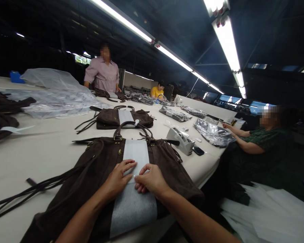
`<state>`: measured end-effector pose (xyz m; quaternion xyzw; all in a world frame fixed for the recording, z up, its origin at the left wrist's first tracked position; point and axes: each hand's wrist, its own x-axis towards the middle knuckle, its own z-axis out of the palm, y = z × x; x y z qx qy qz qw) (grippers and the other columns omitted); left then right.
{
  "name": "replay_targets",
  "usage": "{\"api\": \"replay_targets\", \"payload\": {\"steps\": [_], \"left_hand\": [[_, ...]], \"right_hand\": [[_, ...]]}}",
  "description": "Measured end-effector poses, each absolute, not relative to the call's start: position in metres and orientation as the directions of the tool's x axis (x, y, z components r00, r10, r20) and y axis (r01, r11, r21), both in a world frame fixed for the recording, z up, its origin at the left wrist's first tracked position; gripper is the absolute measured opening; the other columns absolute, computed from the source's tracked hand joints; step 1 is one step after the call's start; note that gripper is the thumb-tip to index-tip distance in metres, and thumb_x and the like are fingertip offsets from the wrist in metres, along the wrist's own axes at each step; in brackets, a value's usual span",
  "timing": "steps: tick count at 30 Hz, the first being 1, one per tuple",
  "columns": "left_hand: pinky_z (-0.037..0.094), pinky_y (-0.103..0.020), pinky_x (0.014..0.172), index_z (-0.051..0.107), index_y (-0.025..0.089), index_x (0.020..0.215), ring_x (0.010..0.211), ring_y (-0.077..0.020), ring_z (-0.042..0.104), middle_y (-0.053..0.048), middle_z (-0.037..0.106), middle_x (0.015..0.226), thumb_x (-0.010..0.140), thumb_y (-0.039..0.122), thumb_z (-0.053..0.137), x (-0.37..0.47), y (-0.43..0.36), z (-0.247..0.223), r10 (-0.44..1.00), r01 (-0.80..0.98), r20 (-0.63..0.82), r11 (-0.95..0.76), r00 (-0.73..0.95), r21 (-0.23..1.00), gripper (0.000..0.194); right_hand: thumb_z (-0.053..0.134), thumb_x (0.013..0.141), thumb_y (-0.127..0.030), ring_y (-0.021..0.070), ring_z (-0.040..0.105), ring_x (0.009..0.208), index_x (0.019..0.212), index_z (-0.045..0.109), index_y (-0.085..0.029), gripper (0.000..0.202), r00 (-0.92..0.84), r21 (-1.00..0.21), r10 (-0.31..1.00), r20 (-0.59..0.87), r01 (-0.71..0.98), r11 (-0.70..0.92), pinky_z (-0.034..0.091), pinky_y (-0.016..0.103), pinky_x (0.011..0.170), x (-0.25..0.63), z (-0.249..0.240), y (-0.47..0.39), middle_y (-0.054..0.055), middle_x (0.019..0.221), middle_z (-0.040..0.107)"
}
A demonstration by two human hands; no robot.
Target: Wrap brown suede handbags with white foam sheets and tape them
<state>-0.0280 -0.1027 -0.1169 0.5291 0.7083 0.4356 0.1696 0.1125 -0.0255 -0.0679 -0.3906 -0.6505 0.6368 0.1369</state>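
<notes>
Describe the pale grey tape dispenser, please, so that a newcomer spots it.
On the long cream table, find the nearest dark brown bag. Near its upper right corner sits the boxy tape dispenser, paler and taller than the flat black phone.

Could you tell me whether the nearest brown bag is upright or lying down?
Lying down: the bag rests broad side up on the table.

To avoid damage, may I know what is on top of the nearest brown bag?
Over the brown bag lies a white strip, with the left hand and right hand at it; what the strip covers cannot be seen.
</notes>
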Motion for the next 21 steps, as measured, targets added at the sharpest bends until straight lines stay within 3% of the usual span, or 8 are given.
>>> {"api": "replay_targets", "payload": {"steps": [6, 11, 15, 18, 19, 21], "left_hand": [[0.031, -0.050, 0.112, 0.063, 0.022, 0.119, 0.125, -0.0283, 0.047, -0.008, 0.055, 0.131, 0.074, 0.042, 0.050, -0.033, -0.104, -0.114, 0.915, 0.639, 0.211, 0.063, -0.343, 0.767, 0.051], [0.033, -0.049, 0.111, 0.063, 0.021, 0.118, 0.124, -0.0288, 0.048, -0.009, 0.056, 0.130, 0.074, 0.043, 0.051, -0.034, -0.106, -0.110, 0.926, 0.645, 0.198, 0.061, -0.321, 0.761, 0.051], [0.032, -0.049, 0.112, 0.064, 0.021, 0.118, 0.126, -0.0287, 0.047, -0.009, 0.056, 0.130, 0.073, 0.042, 0.053, -0.030, -0.108, -0.103, 0.921, 0.627, 0.187, 0.075, -0.341, 0.776, 0.050], [0.033, -0.046, 0.112, 0.064, 0.023, 0.117, 0.126, -0.0276, 0.048, -0.007, 0.057, 0.130, 0.074, 0.042, 0.053, -0.031, -0.109, -0.104, 0.916, 0.622, 0.185, 0.085, -0.356, 0.778, 0.049], [0.034, -0.046, 0.111, 0.064, 0.025, 0.118, 0.126, -0.0271, 0.048, -0.006, 0.057, 0.130, 0.075, 0.043, 0.052, -0.033, -0.109, -0.108, 0.913, 0.624, 0.190, 0.084, -0.360, 0.777, 0.048], [0.038, -0.044, 0.109, 0.064, 0.029, 0.118, 0.124, -0.0267, 0.050, -0.003, 0.058, 0.130, 0.075, 0.045, 0.052, -0.039, -0.111, -0.118, 0.911, 0.644, 0.212, 0.073, -0.355, 0.762, 0.047]], "right_hand": [[0.056, 0.073, -0.011, 0.0119, 0.049, 0.029, 0.074, 0.039, -0.022, 0.020, -0.756, -0.891, 0.529, -0.385, 0.454, 0.001, 0.037, 0.016, 0.031, 0.118, -0.070, -0.018, -0.006, 0.036, 0.054], [0.062, 0.072, -0.020, 0.0126, 0.048, 0.031, 0.078, 0.041, -0.023, 0.023, -0.779, -0.861, 0.552, -0.297, 0.468, 0.198, 0.036, 0.019, 0.037, 0.123, -0.074, -0.018, -0.010, 0.035, 0.049], [0.069, 0.066, -0.019, 0.0106, 0.048, 0.034, 0.064, 0.048, -0.021, 0.021, -0.806, -0.764, 0.529, -0.266, 0.511, 0.394, 0.034, 0.019, 0.042, 0.143, -0.057, -0.035, -0.009, 0.035, 0.044], [0.077, 0.062, -0.028, 0.0087, 0.046, 0.035, 0.064, 0.048, -0.020, 0.030, -0.877, -0.887, 0.347, -0.331, 0.415, 0.204, 0.030, 0.018, 0.039, 0.178, -0.036, -0.029, -0.009, 0.041, 0.047], [0.077, 0.062, -0.034, 0.0084, 0.045, 0.035, 0.068, 0.049, -0.020, 0.032, -0.885, -0.924, 0.354, -0.302, 0.363, 0.119, 0.030, 0.018, 0.037, 0.191, -0.029, -0.018, -0.009, 0.043, 0.049], [0.073, 0.068, -0.041, 0.0080, 0.044, 0.036, 0.076, 0.051, -0.020, 0.032, -0.808, -0.970, 0.572, -0.142, 0.228, 0.081, 0.031, 0.018, 0.036, 0.214, -0.018, 0.020, -0.008, 0.046, 0.052]]}}
